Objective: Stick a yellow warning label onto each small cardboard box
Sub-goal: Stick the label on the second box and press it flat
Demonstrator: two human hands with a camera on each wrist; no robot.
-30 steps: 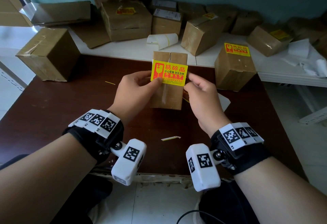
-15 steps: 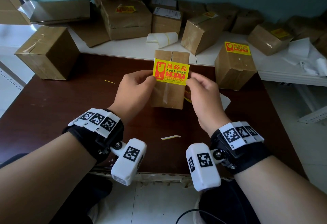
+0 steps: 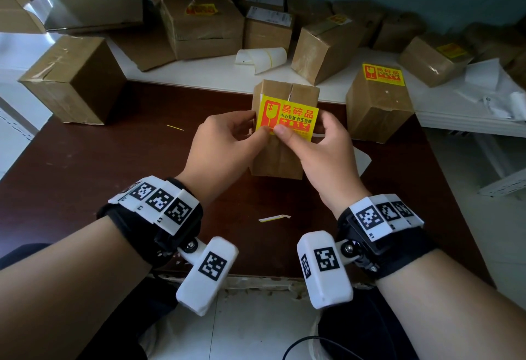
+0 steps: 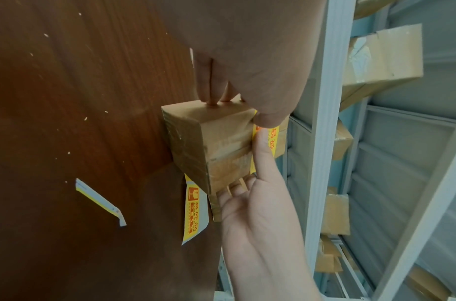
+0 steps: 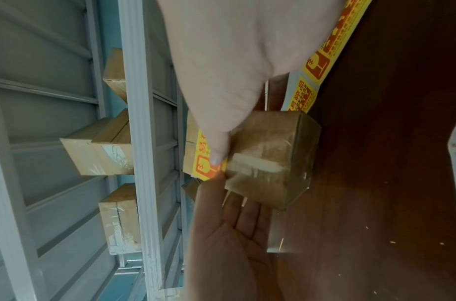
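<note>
Small cardboard box (image 3: 284,129) stood upright at frame centre on the dark tabletop (image 3: 85,177), flaps taped shut, contents not visible. Yellow warning label (image 3: 287,116) lay across its top face. Left hand (image 3: 227,143) and right hand (image 3: 316,149) each pinched the label's lower edge, thumbs meeting, fingers curled around the box sides. A labelled box (image 3: 378,103) stood at centre right; an unlabelled box (image 3: 71,81) at upper left.

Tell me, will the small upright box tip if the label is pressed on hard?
Possibly: the small cardboard box stands tall on a narrow base. It probably is light. Both hands, left and right, brace it while holding the yellow label.
</note>
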